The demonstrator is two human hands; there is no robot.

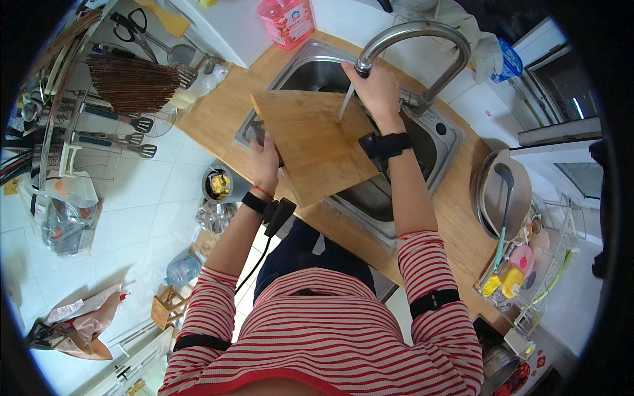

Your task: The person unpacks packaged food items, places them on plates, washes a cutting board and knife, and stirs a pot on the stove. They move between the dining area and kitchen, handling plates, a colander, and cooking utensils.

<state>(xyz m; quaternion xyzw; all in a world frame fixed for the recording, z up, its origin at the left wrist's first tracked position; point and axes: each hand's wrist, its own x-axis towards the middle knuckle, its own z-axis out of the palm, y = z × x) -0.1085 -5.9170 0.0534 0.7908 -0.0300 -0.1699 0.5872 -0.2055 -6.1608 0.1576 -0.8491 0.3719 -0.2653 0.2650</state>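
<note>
A square wooden cutting board (317,148) lies tilted across the steel double-bowl sink (448,143). My left hand (265,161) grips its left edge, with the fingers partly hidden behind the board. At the end of the curved chrome faucet (421,29), my right hand (376,91) is wrapped around the spout head. Water (346,101) streams from the spout onto the upper part of the board. Both wrists wear black straps with small devices.
A pink bottle (287,24) stands behind the sink's left corner. Utensils hang left beside a brown bamboo brush (133,81). Below the counter edge sits a grey bin (228,185). At right are stacked basins (505,193) and a wire rack (559,247) with cleaning items.
</note>
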